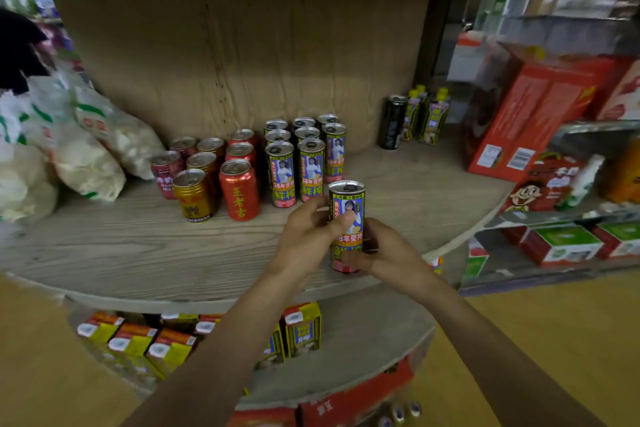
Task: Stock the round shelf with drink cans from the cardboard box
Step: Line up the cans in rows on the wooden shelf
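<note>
I have one can [348,199] upright between both hands, at the front of the round shelf [138,253]. My left hand [304,236] wraps its middle, thumb across the label. My right hand [388,253] pinches its base, fingers curled round it. I cannot tell whether the base touches the wood. Behind it, matching cans [311,170] stand in three files, and the right file looks one short at the front. Much shelf beside them is bare, so I judge stocking well under way but unfinished.
</note>
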Demonstrator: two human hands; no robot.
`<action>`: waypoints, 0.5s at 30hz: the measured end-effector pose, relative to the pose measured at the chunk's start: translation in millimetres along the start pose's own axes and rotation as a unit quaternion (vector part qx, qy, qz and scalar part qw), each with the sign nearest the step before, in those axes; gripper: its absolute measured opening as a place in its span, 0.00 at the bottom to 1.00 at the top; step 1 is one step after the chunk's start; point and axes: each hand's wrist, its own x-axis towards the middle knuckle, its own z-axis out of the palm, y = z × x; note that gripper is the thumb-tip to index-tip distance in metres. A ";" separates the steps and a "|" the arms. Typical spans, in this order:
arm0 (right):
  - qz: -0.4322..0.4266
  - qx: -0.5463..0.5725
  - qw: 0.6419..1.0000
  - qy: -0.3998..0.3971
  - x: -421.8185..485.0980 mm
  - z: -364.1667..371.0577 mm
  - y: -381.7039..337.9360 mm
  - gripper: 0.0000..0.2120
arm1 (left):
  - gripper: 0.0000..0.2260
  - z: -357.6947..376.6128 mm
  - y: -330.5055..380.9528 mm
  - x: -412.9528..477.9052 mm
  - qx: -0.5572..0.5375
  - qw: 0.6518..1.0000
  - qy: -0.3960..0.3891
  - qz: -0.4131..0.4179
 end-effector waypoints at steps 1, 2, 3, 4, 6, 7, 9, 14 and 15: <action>-0.003 -0.004 1.000 -0.001 5.7 -3.5 4.8 0.26 | 0.10 3.2 -1.9 4.6 0.001 1.000 0.002 0.000; -0.005 -0.008 1.000 -0.001 10.7 -6.5 8.8 0.25 | 0.11 6.3 -3.6 8.3 0.001 1.000 0.004 0.000; -0.007 -0.009 1.000 -0.002 15.5 -9.0 11.9 0.26 | 0.11 9.1 -5.3 12.2 0.001 1.000 0.006 0.001; -0.008 -0.010 1.000 -0.001 19.6 -11.3 13.8 0.26 | 0.11 11.3 -7.5 16.3 0.004 1.000 0.006 0.003; -0.008 -0.001 1.000 -0.004 28.6 -14.1 17.3 0.28 | 0.11 15.9 -11.0 25.1 0.007 1.000 0.003 0.007; -0.009 0.003 1.000 -0.005 34.0 -14.7 19.5 0.29 | 0.11 17.9 -12.1 29.6 0.011 1.000 0.003 0.010; -0.011 0.005 1.000 -0.003 43.9 -16.3 22.1 0.31 | 0.13 20.2 -14.0 39.6 0.019 1.000 0.003 0.017; -0.017 0.016 1.000 0.020 67.7 -19.3 29.3 0.29 | 0.18 17.8 -22.0 69.1 0.055 0.998 0.000 0.034; -0.016 0.020 0.999 0.023 73.3 -18.8 32.1 0.26 | 0.18 17.1 -23.4 73.8 0.060 0.998 0.000 0.035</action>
